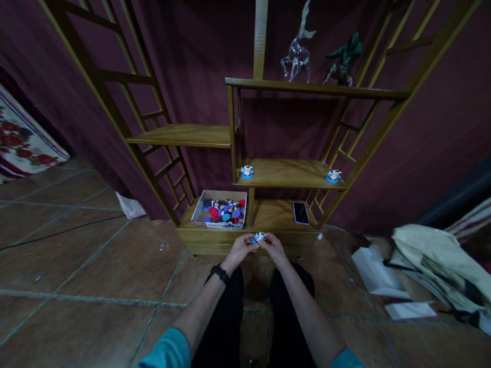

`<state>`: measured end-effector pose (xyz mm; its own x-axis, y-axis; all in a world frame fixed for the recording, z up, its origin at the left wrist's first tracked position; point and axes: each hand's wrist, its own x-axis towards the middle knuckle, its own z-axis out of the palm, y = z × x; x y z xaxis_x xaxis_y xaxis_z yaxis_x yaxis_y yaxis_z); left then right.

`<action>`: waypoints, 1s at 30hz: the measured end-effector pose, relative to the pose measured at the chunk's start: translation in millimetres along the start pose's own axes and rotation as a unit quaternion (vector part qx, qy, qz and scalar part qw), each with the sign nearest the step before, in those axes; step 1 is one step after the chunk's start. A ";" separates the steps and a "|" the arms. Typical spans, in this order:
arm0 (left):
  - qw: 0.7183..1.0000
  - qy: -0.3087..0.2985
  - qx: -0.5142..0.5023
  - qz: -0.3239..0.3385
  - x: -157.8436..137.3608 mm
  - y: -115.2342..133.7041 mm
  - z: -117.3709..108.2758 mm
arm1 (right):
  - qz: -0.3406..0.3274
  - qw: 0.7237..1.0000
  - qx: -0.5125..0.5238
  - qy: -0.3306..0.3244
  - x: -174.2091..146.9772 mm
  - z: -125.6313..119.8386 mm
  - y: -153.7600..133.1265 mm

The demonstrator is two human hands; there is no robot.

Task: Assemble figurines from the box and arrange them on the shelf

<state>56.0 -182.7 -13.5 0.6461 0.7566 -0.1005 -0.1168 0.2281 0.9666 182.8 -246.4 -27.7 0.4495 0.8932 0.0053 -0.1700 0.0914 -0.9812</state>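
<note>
Between my left hand (242, 247) and my right hand (274, 246) is a small blue-and-white figurine (259, 237). The fingers of both hands pinch it from either side, just in front of the shelf unit's low base. Two figurines of like look stand upright on the middle shelf: one figurine (247, 172) at its left end, another figurine (333, 176) at its right end. Beyond my hands, to the left, an open cardboard box (196, 217) holds many small pieces in red, blue, purple and black.
A phone (301, 212) lies on the bottom shelf at right. A clear horse-like figure (297, 56) and a dark green statue (345, 59) stand on the upper right shelf (276, 85). White boxes (378, 271) and a pale bag (429, 255) lie on the floor at right.
</note>
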 end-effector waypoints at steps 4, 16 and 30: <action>1.000 -0.004 0.010 0.002 2.2 -2.6 -3.4 | 0.018 1.000 0.016 0.005 -4.4 1.5 -7.5; 1.000 -0.004 0.014 -0.001 4.4 -7.9 -7.2 | -0.020 0.999 -0.034 -0.015 -3.2 -4.4 -1.8; 0.999 -0.052 0.003 0.004 -1.0 2.8 -1.7 | 0.010 1.000 -0.016 -0.006 -0.6 -8.1 2.3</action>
<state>53.7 -181.8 -11.1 0.7203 0.6902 -0.0685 -0.1170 0.2182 0.9689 189.2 -250.3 -31.5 0.4354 0.9001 -0.0131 -0.1513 0.0588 -0.9867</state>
